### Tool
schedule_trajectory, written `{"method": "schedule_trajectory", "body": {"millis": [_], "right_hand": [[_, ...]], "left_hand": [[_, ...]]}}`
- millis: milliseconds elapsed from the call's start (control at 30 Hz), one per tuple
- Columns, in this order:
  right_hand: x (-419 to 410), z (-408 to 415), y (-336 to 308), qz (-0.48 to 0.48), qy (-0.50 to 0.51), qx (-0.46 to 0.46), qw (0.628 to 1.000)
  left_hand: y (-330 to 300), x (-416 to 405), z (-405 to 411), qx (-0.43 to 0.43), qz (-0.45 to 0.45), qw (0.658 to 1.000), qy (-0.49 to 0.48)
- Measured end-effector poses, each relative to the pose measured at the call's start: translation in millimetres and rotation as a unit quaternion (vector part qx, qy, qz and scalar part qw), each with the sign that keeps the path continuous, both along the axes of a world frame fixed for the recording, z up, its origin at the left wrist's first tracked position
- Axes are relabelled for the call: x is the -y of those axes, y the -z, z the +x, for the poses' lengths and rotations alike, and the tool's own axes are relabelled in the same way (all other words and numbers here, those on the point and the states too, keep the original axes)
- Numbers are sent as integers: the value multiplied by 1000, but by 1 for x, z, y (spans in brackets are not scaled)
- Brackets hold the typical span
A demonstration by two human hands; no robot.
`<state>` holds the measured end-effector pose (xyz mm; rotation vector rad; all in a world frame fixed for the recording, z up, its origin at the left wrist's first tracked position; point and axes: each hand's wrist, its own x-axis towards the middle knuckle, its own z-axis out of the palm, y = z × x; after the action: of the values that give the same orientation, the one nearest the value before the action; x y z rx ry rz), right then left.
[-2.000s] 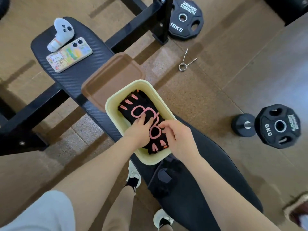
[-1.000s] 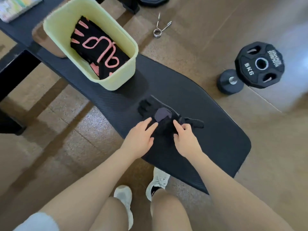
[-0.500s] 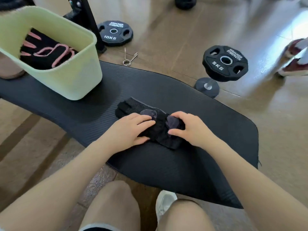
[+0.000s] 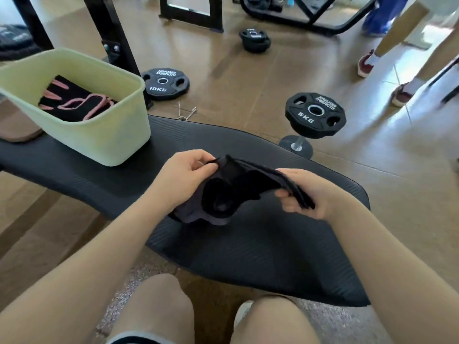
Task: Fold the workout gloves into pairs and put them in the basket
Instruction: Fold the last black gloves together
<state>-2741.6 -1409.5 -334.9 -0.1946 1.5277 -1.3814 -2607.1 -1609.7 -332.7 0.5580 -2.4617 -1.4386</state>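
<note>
Black workout gloves (image 4: 231, 192) hang lifted above the black padded bench (image 4: 248, 252), stretched between both hands. My left hand (image 4: 185, 181) pinches their left end between thumb and fingers. My right hand (image 4: 306, 194) grips the right end, where layered edges show. A pale yellow-green basket (image 4: 106, 142) stands on the bench to the left. Inside it lies a black glove pair with pink trim (image 4: 74, 105).
A brown lid (image 4: 17, 130) lies behind the basket. On the floor are a 10 kg plate (image 4: 165, 84), a 5 kg plate on a dumbbell (image 4: 314, 115), a spring clip (image 4: 186, 111), another plate (image 4: 254, 40), rack legs and a person's feet (image 4: 382, 78).
Both hands left the pink-trimmed gloves in the basket, moved to the black gloves on the bench, pressed them together, then lifted them off the pad. The view tilted up.
</note>
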Motion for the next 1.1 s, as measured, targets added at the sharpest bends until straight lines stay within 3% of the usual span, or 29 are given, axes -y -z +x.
{"method": "schedule_trajectory", "body": {"millis": [133, 233, 300, 367, 433, 500, 600, 667, 767, 800, 900, 967, 1033, 1100], "right_hand": [[-9, -3, -6, 133, -21, -22, 991], [-13, -7, 1, 278, -27, -115, 953], [-13, -9, 7, 312, 6, -230, 922], [-12, -9, 16, 282, 30, -427, 859], [-6, 1, 15, 189, 29, -589, 785], [7, 13, 13, 113, -42, -655, 746], [24, 27, 22, 111, -197, -644, 731], [26, 29, 29, 142, -272, -607, 733], [19, 34, 41, 141, -305, -637, 694], [18, 35, 46, 134, -296, -669, 669], [25, 37, 57, 111, -256, -768, 577], [32, 34, 57, 113, -235, -795, 547], [36, 27, 50, 109, -227, -790, 559], [39, 21, 31, 125, -228, -711, 654]], "left_hand": [[-9, 0, -6, 115, 56, 991, 36], [1, 4, -8, 201, 38, 978, 51], [8, 5, -11, 233, 31, 970, 59], [13, 6, -15, 243, -18, 968, 69], [14, 7, -22, 233, -135, 960, 82], [16, 6, -23, 189, -238, 949, 82], [26, 1, -14, 41, -376, 920, 106], [36, -4, -2, 48, -350, 923, 156], [53, -8, 17, 177, -321, 901, 232], [55, -8, 20, 176, -327, 898, 237], [50, -4, 17, 117, -267, 939, 181], [43, 3, 13, 90, -261, 951, 139], [33, 8, 12, 85, -259, 956, 111], [19, 16, 12, 100, -212, 969, 83]]}}
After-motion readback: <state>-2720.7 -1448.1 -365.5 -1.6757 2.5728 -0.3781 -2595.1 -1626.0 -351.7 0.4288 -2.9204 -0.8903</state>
